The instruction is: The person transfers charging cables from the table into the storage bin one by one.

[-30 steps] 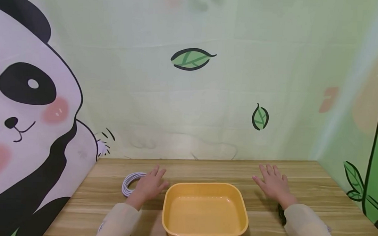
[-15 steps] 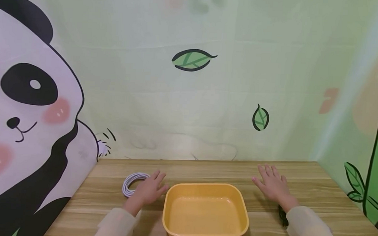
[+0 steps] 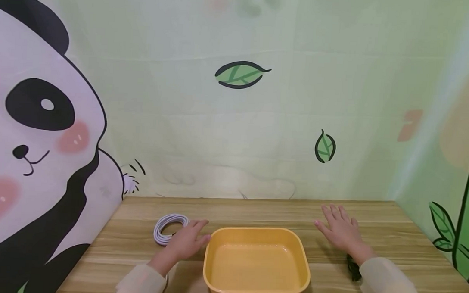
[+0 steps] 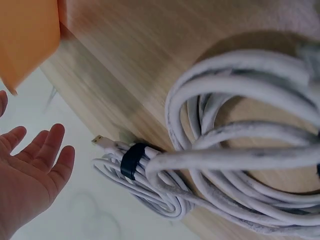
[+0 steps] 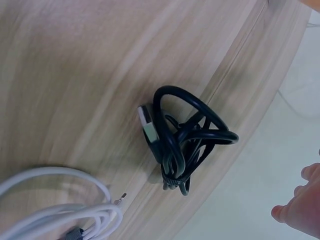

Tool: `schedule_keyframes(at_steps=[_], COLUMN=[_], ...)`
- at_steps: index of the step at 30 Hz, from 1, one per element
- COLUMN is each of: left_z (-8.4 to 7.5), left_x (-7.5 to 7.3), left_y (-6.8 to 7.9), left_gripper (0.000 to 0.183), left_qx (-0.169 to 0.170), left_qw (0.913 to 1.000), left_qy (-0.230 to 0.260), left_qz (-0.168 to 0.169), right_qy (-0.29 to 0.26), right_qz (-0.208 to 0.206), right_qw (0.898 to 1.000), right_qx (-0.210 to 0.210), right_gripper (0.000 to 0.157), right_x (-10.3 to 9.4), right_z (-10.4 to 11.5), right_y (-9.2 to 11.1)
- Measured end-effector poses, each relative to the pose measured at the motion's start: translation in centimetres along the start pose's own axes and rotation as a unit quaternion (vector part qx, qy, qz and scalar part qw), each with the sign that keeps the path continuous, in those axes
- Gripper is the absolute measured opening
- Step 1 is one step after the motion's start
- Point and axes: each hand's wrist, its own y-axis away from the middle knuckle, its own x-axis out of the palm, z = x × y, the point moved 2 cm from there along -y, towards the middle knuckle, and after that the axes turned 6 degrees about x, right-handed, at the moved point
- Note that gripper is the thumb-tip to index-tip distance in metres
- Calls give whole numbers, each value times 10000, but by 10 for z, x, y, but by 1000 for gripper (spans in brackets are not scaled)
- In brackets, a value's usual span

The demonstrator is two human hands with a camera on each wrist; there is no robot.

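Observation:
My left hand (image 3: 187, 243) has relaxed, fairly straight fingers. Its thumb is close to the upper left corner of the yellow tray (image 3: 307, 265); whether they touch I cannot tell. A coiled white cable (image 3: 160, 230) lies just left of it. In the left wrist view that is a white USB cable (image 4: 170, 206) with a black strap, beside a thicker grey-white cable coil (image 4: 235, 159). My right hand (image 3: 342, 233) is spread, holding nothing, right of the tray. By the right wrist lies a bundled black USB cable (image 5: 172, 145), with a white cable (image 5: 55, 172) nearby.
The wooden table (image 3: 263, 212) ends at a printed cloth backdrop (image 3: 235, 133) with a panda on the left. The tray stands at the front centre between the hands, and no objects show inside it. Cables lie on both sides.
My left hand has drawn slightly back towards me, its fingers turning more towards the tray, so more of the white coil shows. The right hand has barely moved. The head view has shifted a little.

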Motion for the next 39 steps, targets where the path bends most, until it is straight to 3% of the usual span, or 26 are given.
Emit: schedule_keyframes(at_steps=[7, 20, 30, 39], left_z=[-4, -9, -16, -15], left_x=[1, 6, 7, 9], left_y=[4, 10, 16, 17], left_gripper=[45, 43, 44, 41], left_qx=[180, 241, -20, -309], left_qw=[9987, 9928, 9797, 9656], left_qy=[391, 1156, 2005, 2576], left_qz=[-283, -209, -73, -160], right_qy=[18, -20, -35, -52], right_qz=[3, -29, -15, 47], right_qw=[10000, 10000, 9999, 10000], right_qx=[-25, -90, -103, -70], right_gripper=[72, 68, 68, 69], right_x=[0, 2, 2, 2], right_z=[-2, -3, -3, -5], right_y=[2, 4, 5, 5])
